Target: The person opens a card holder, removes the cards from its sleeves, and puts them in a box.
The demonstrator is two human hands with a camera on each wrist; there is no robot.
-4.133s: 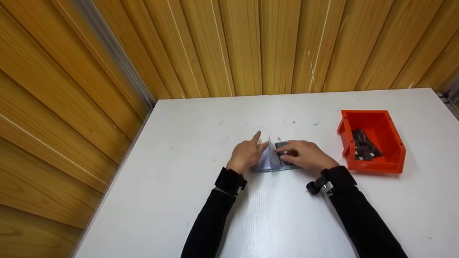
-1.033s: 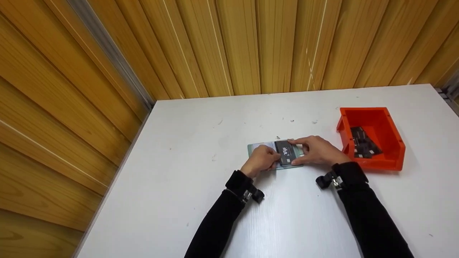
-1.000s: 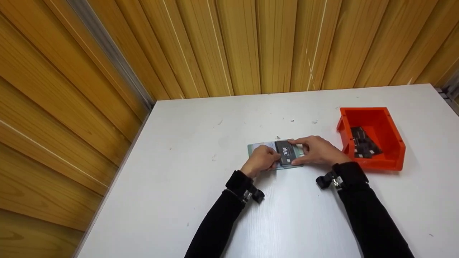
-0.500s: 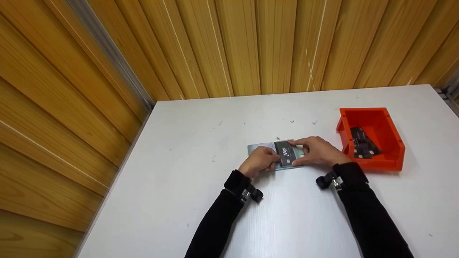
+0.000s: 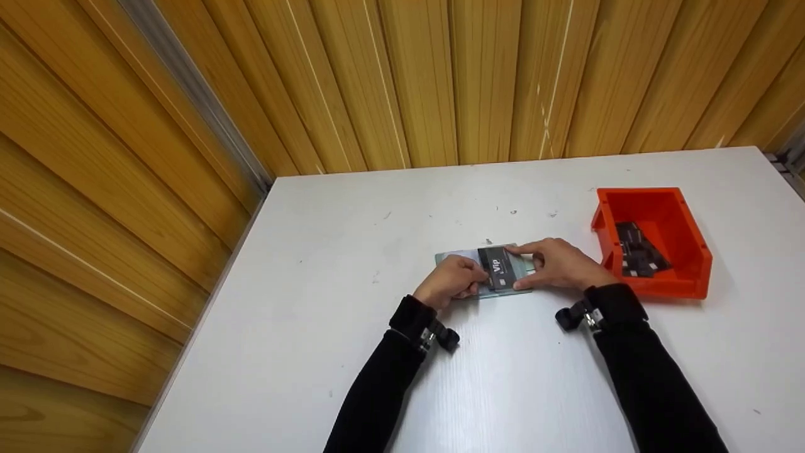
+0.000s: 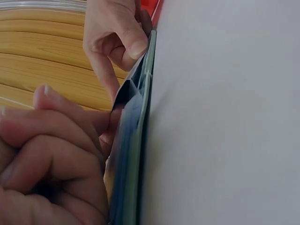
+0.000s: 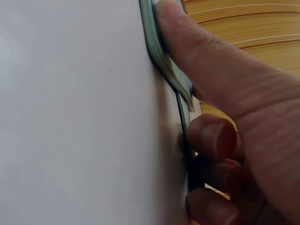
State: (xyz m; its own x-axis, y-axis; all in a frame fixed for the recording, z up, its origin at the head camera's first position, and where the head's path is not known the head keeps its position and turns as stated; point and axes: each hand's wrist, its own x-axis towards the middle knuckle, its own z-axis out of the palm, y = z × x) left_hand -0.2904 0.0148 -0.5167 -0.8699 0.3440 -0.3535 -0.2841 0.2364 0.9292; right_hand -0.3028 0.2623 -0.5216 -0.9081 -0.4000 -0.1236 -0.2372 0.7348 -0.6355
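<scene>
Behind the card holder [image 5: 464,253], past the far edge of the white counter [image 5: 302,302], rises a wood-grained wall [image 5: 402,82]. Right of the holder stands an orange-red bin [image 5: 660,290]; only the head view shows the dark cards [image 5: 638,251] lying inside it.

Over the holder's right end, the right hand [image 5: 560,264] spreads thumb and forefinger to grip a black card [image 5: 503,267] by its right corners. Over the holder's left half, the left hand [image 5: 449,280], fingers curled, pinches the holder beside that card; whether the card's edge is in the pinch, I cannot tell. About four seconds ago the left forefinger pointed straight out and a clear leaf stood up at the holder's middle.

The holder lies open on the counter. The left wrist view alone catches its layers edge-on, a dark sheet tented between the hands; the right wrist view gives its rounded, pale-green corner beside the thumb.

Compared with half a second ago, the black card sits slightly farther left on the holder. Its "Vip" lettering reads only from the head view.
</scene>
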